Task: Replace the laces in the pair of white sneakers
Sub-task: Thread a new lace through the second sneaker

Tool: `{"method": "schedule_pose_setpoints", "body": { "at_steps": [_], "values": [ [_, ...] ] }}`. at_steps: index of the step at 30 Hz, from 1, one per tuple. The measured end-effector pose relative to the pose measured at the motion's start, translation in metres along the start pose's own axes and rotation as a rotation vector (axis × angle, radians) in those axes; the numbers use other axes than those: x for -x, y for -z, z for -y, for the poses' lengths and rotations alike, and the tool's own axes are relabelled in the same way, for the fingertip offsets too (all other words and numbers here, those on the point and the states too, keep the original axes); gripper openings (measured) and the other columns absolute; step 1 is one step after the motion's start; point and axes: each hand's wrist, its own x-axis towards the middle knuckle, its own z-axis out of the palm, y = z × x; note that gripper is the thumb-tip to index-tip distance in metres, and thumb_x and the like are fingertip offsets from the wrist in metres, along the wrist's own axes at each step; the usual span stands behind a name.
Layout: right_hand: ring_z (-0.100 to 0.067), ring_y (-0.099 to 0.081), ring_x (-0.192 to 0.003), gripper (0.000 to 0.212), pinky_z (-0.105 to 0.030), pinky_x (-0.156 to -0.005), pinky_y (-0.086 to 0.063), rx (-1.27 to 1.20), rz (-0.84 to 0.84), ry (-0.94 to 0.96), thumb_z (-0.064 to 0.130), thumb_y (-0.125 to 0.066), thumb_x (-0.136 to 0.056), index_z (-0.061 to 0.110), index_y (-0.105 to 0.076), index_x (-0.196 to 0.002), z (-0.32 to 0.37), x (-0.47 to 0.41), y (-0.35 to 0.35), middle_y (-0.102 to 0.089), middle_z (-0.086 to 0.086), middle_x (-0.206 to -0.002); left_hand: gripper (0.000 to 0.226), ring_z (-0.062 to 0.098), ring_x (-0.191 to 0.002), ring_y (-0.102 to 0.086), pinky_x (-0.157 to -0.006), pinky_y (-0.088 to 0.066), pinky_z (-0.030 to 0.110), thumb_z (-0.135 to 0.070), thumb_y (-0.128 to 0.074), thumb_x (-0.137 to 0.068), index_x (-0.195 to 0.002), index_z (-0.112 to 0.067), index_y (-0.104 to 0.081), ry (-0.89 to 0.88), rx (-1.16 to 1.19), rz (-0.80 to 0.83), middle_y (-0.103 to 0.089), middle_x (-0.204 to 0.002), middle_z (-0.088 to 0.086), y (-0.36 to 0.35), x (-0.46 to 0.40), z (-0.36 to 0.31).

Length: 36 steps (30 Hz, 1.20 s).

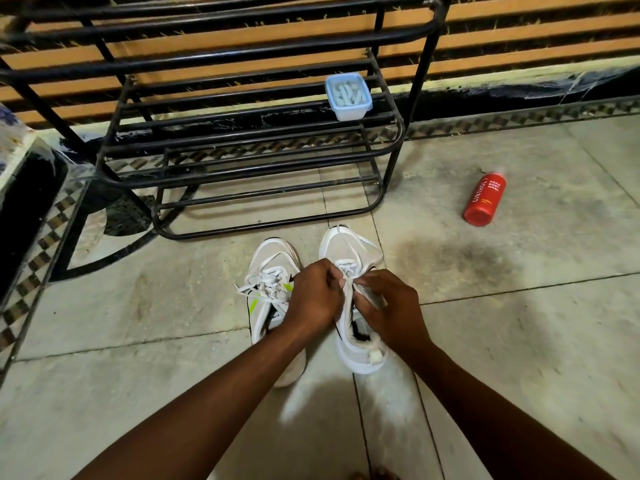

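Both my hands are curled on the right sneaker (349,258) on the floor: left hand (313,299) and right hand (388,306) pinch its white lace (348,268). The left sneaker (268,268), laced, sits just left of my grip. Beyond my hands, on the rack (242,161), a lidded clear box (348,97) holds pale laces.

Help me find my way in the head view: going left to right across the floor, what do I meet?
Left sneaker → left hand → right hand on the right sneaker → red bottle.
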Motion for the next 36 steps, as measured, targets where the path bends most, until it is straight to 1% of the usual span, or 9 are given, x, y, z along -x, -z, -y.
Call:
{"method": "schedule_pose_setpoints", "body": {
  "at_steps": [10,14,17,21,25,28,30,32,36],
  "values": [
    [-0.02,-0.059,-0.094,0.031,-0.032,-0.08,-0.047,0.213,0.128,-0.04,0.033,-0.056,-0.089,0.016,-0.073,-0.108,0.003,0.004,0.003,-0.064,0.001,-0.097,0.026,0.016,-0.076,-0.059,-0.064,-0.045,0.037,0.006,-0.047,-0.087,-0.086,-0.02,-0.046,-0.212,-0.101,-0.182,-0.059,-0.078,-0.007,0.004,-0.006,0.003],
    [-0.022,-0.058,-0.092,0.029,-0.029,-0.078,-0.045,0.235,0.093,-0.025,0.033,-0.055,-0.089,0.017,-0.073,-0.105,0.003,0.005,0.001,-0.064,0.002,-0.095,0.026,0.019,-0.075,-0.073,-0.066,-0.062,0.041,0.012,-0.033,-0.089,-0.099,-0.01,-0.042,-0.203,0.33,-0.36,-0.067,-0.084,0.012,0.042,-0.015,-0.03],
    [-0.021,-0.059,-0.094,0.027,-0.024,-0.079,-0.042,0.227,0.059,-0.025,0.032,-0.057,-0.088,0.019,-0.073,-0.105,0.002,0.006,0.0,-0.066,0.004,-0.1,0.023,0.016,-0.059,-0.055,-0.053,-0.051,0.033,0.009,-0.035,-0.095,-0.102,-0.011,-0.044,-0.14,0.538,-0.325,-0.055,-0.077,0.01,0.068,-0.03,-0.046],
    [-0.022,-0.059,-0.096,0.026,-0.026,-0.082,-0.044,0.226,0.076,0.032,0.03,-0.059,-0.089,0.018,-0.072,-0.108,-0.003,0.006,0.0,-0.067,0.002,-0.105,0.013,0.014,-0.084,-0.049,-0.071,-0.048,0.039,-0.01,-0.056,-0.095,-0.101,-0.022,-0.059,-0.584,-0.37,0.083,-0.055,-0.092,-0.005,0.079,-0.05,-0.017],
    [-0.022,-0.058,-0.092,0.024,-0.028,-0.079,-0.044,0.245,0.086,0.041,0.028,-0.062,-0.089,0.018,-0.071,-0.108,-0.008,0.007,-0.001,-0.064,0.004,-0.101,0.014,0.024,-0.108,-0.042,-0.08,-0.033,0.034,-0.041,-0.072,-0.088,-0.099,-0.033,-0.075,-0.612,-0.924,0.22,-0.049,-0.118,-0.004,0.069,-0.05,-0.002],
    [-0.023,-0.057,-0.09,0.024,-0.03,-0.077,-0.044,0.242,0.076,0.053,0.027,-0.064,-0.088,0.018,-0.07,-0.109,-0.009,0.007,-0.001,-0.062,0.004,-0.098,0.013,0.018,-0.113,-0.054,-0.087,-0.038,0.038,-0.029,-0.065,-0.097,-0.086,-0.023,-0.066,-0.439,-0.249,0.039,-0.064,-0.117,-0.006,0.064,-0.04,-0.014],
    [-0.022,-0.055,-0.088,0.023,-0.033,-0.076,-0.045,0.235,0.073,0.045,0.026,-0.064,-0.088,0.018,-0.07,-0.109,-0.009,0.007,-0.001,-0.061,0.003,-0.094,0.023,0.024,-0.09,-0.071,-0.082,-0.054,0.042,-0.014,-0.055,-0.106,-0.083,-0.014,-0.051,-0.164,0.517,0.012,-0.072,-0.093,0.008,0.065,-0.032,-0.03],
    [-0.023,-0.054,-0.087,0.023,-0.035,-0.075,-0.045,0.241,0.079,0.051,0.027,-0.062,-0.088,0.017,-0.07,-0.108,-0.009,0.006,-0.001,-0.059,0.002,-0.091,0.03,0.021,-0.058,-0.058,-0.061,-0.048,0.041,-0.019,-0.045,-0.112,-0.082,-0.017,-0.044,-0.102,0.712,-0.093,-0.057,-0.067,0.006,0.067,-0.026,-0.035],
    [-0.024,-0.053,-0.088,0.028,-0.034,-0.077,-0.043,0.248,0.077,0.066,0.027,-0.057,-0.088,0.012,-0.069,-0.108,-0.009,0.008,-0.002,-0.059,-0.001,-0.094,0.026,0.02,-0.075,-0.048,-0.062,-0.043,0.04,-0.03,-0.035,-0.107,-0.098,-0.016,-0.055,-0.626,-0.35,-0.111,-0.059,-0.082,-0.003,0.076,-0.026,-0.009]
  ]
}}
